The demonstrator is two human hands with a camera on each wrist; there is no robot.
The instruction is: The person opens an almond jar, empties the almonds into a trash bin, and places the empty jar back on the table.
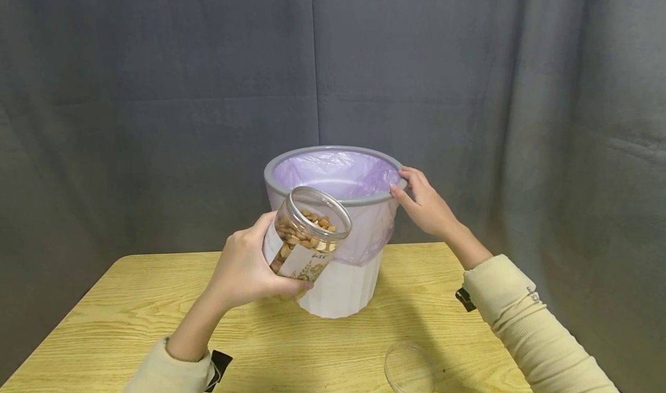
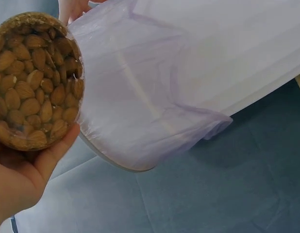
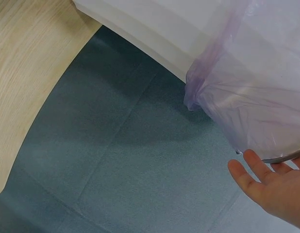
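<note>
My left hand (image 1: 244, 269) grips a clear open jar of almonds (image 1: 306, 237), tilted with its mouth toward a white bin (image 1: 340, 289) on the wooden table (image 1: 130, 300). The bin has a grey rim (image 1: 333, 150) and a pale purple liner bag (image 1: 338, 170). My right hand (image 1: 424, 202) holds the bin's right rim with fingers curled over it. In the left wrist view the jar's base (image 2: 33, 80) shows packed almonds, with my palm (image 2: 24, 179) beneath and the liner (image 2: 155, 92) beside it. The right wrist view shows my fingertips (image 3: 252, 170) under the liner (image 3: 257, 87).
A clear round lid (image 1: 410, 369) lies on the table near its front edge, right of centre. A grey curtain (image 1: 156, 92) hangs behind the table. The bin stands at the table's back middle.
</note>
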